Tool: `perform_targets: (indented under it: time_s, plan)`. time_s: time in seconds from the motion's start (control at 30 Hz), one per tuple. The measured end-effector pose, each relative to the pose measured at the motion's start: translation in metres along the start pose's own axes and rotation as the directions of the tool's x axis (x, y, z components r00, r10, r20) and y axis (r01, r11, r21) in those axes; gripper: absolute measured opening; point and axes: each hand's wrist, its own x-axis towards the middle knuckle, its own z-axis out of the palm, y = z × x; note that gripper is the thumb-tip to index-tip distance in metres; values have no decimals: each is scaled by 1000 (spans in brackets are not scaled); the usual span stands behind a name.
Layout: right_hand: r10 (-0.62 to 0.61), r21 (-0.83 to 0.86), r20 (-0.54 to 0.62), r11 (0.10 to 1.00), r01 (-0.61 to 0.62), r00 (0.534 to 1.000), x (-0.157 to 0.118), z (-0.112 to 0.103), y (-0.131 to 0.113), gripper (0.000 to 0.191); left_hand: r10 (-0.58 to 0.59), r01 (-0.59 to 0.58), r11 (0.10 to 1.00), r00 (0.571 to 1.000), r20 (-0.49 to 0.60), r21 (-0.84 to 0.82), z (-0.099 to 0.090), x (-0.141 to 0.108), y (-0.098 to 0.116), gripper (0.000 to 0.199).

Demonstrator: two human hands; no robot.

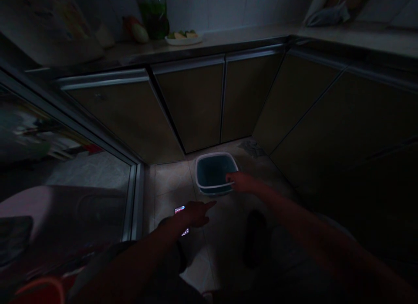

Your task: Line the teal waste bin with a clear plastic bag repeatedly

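A square plastic bucket with a pale rim and blue-green inside stands on the tiled floor. My right hand is closed at its near right side, fingers wrapped round the thin white handle. Left of it and closer to me, my left hand stretches its index finger toward the bucket without touching it. Nothing shows in that hand. A lit screen, seemingly a phone, is partly hidden behind my left wrist. What lies in the bucket is too dark to make out.
Cabinet doors close off the back and right. On the counter stand a plate of cut food and a green bottle. A grey cloth lies by the cabinets. A metal door frame runs along the left.
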Motion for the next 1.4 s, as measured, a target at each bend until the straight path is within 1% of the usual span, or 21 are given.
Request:
perform_targets:
  time_s: [0.1, 0.17, 0.27, 0.4, 0.47, 0.57, 0.67, 0.77, 0.87, 0.93, 1.0, 1.17, 1.27, 1.33, 1.4]
  plan:
    - [-6, 69, -145, 997, 16, 989, 1, -28, 3, 21, -54, 53, 999, 997, -63, -11, 7, 5, 0, 88]
    - [19, 113, -269, 994, 12, 963, 4, -46, 6, 15, -96, 93, 995, 992, -87, -40, 14, 9, -2, 87]
    - [64, 220, -449, 975, 40, 891, 12, -67, 11, 9, -139, 133, 989, 987, -82, -70, 25, 13, -5, 86]
    - [123, 310, -612, 946, 93, 781, 35, -82, 12, 8, -158, 154, 985, 986, -49, -77, 28, 10, -10, 89]
    - [154, 332, -659, 938, 101, 736, 48, -87, 11, 12, -162, 159, 985, 986, -36, -71, 27, 8, -11, 87]
    - [190, 341, -700, 936, 89, 688, 66, -94, 6, 21, -174, 170, 983, 983, -53, -74, 28, 8, -12, 83]
    - [224, 334, -732, 941, 51, 643, 80, -100, 2, 29, -187, 179, 979, 978, -93, -93, 30, 10, -12, 80]
    - [281, 368, -737, 930, 15, 615, 94, -100, 3, 40, -194, 182, 976, 976, -102, -121, 30, 12, -13, 77]
    - [341, 418, -716, 908, -17, 609, 110, -93, 12, 58, -202, 185, 971, 974, -107, -154, 27, 13, -15, 73]
    - [354, 438, -701, 899, -18, 619, 118, -87, 22, 70, -205, 185, 968, 973, -110, -170, 26, 15, -17, 71]
    - [347, 443, -693, 896, -7, 632, 123, -83, 31, 76, -205, 183, 966, 972, -115, -183, 26, 17, -19, 70]
    - [336, 435, -677, 900, -12, 655, 123, -81, 43, 77, -206, 176, 962, 970, -132, -210, 27, 25, -22, 61]
    - [299, 404, -678, 915, 1, 671, 119, -82, 45, 77, -208, 171, 960, 965, -157, -222, 28, 28, -23, 57]
    - [260, 380, -682, 924, 27, 684, 116, -81, 49, 78, -221, 165, 949, 956, -195, -269, 30, 31, -24, 52]
    - [233, 366, -682, 929, 48, 693, 112, -80, 54, 81, -265, 164, 914, 934, -241, -370, 33, 35, -27, 44]
